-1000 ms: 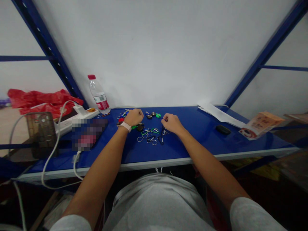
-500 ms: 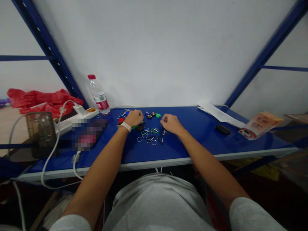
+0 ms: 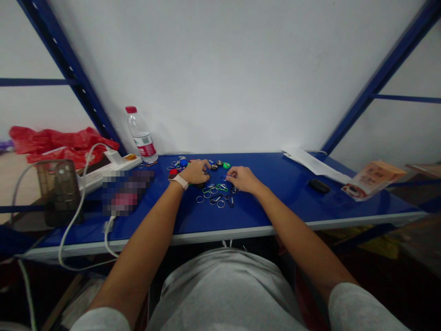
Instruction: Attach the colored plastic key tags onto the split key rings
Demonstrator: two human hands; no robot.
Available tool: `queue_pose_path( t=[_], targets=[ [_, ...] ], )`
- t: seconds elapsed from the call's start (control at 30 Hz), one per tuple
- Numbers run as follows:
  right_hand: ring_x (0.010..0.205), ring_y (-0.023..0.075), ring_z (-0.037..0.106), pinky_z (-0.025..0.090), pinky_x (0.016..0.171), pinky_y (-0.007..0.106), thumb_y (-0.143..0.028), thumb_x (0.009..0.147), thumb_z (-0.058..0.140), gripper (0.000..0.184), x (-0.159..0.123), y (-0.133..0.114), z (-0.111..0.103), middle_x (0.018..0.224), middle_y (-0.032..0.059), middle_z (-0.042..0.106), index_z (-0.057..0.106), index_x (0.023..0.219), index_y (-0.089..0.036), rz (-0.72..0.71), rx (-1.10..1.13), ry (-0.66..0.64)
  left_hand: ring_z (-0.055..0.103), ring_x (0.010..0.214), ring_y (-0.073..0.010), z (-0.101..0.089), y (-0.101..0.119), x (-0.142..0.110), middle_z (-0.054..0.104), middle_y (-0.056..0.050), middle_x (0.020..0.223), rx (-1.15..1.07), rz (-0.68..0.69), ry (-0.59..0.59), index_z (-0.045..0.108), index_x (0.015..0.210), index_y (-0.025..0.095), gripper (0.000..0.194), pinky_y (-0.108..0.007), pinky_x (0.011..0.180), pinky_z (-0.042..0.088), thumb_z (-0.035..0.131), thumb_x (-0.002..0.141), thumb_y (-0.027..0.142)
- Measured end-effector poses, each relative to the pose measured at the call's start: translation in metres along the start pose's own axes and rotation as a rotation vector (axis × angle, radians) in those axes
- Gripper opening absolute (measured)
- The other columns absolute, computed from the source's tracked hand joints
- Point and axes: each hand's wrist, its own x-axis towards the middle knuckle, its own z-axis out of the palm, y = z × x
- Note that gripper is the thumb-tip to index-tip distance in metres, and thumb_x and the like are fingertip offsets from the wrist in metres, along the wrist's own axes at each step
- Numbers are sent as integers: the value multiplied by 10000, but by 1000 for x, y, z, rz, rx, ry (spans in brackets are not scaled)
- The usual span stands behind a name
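My right hand (image 3: pixel 241 178) pinches a small metal key ring (image 3: pixel 223 178) between thumb and fingertips, just above the blue table. Over a pile of small coloured pieces, my left hand (image 3: pixel 196 172) has its index finger and thumb apart, close to a dark round piece partly hidden by the fingers. Between and below the hands lie several loose split rings (image 3: pixel 221 204), a green carabiner clip (image 3: pixel 222 187) and black clips (image 3: pixel 229 200). Behind the hands sit black round pieces (image 3: pixel 214 167) and a green round piece (image 3: pixel 226 165). A red round piece (image 3: pixel 173 172) lies by my left wrist.
A water bottle (image 3: pixel 144 142) stands at the back left, near a white power strip (image 3: pixel 94 178) and a blurred-out phone (image 3: pixel 129 193) with a cable. To the right are white papers (image 3: pixel 315 166), a black case (image 3: pixel 319 185) and an upright paper box (image 3: pixel 372 180).
My left hand's index finger and thumb have spread apart. The right hand has moved slightly left and down, and a ring now shows at its fingertips.
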Motion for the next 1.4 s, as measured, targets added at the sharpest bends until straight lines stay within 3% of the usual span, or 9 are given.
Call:
queue_pose_path(
  t=[0.17,0.3,0.47,0.6,0.83,1.03,1.2,1.4],
  targets=[
    [720,158,653,465,692,267,-218,853,657,124,-1,0,-1,856,62,740,702,949,-153,-61,56,25,656,904,-206,3,-4,1,699,-79,983,6,48,-42,642,1093,143,380,-293,811,498,610,717,186],
    [755,153,619,451,724,277,-203,811,690,116,-4,-1,-5,904,63,710,716,914,-156,-207,60,49,658,892,-192,4,-6,2,707,-65,970,-33,46,-72,648,1069,156,320,-280,803,498,603,754,188],
    [773,145,608,447,732,262,-299,794,735,134,-11,-12,-17,827,21,697,743,850,-178,-411,325,-227,651,958,-220,4,-4,3,709,-95,996,-24,58,-40,661,1047,144,261,-315,892,482,564,808,181],
    [841,167,598,437,815,286,-362,705,823,204,-15,-19,-20,841,20,685,771,827,-208,-516,342,-367,643,1011,-227,4,-1,3,707,-108,1033,-13,83,-12,628,1136,137,301,-336,949,463,498,867,174],
    [813,162,576,421,804,286,-365,716,821,184,-13,-17,-13,800,8,648,778,823,-221,-522,243,-427,653,1027,-250,4,2,3,710,-134,1086,-2,55,35,637,1139,123,339,-352,939,466,417,880,118],
    [779,149,571,406,792,276,-304,773,773,103,-12,-17,-11,780,5,653,771,788,-202,-534,201,-450,651,1013,-231,4,3,3,710,-109,1090,-60,62,50,653,1102,141,296,-338,941,467,512,841,132],
    [746,140,554,412,735,260,-269,810,724,95,-12,-16,-11,772,9,629,747,774,-184,-522,206,-461,660,886,-208,0,7,0,717,-89,978,-94,30,56,644,1119,146,295,-312,847,484,550,841,167],
    [670,120,520,396,625,231,-260,865,623,123,-14,-17,-9,755,4,597,669,852,-147,-367,303,-382,648,802,-201,0,8,0,707,-68,876,-93,20,46,641,1124,144,302,-291,744,463,574,834,198]
  ],
)
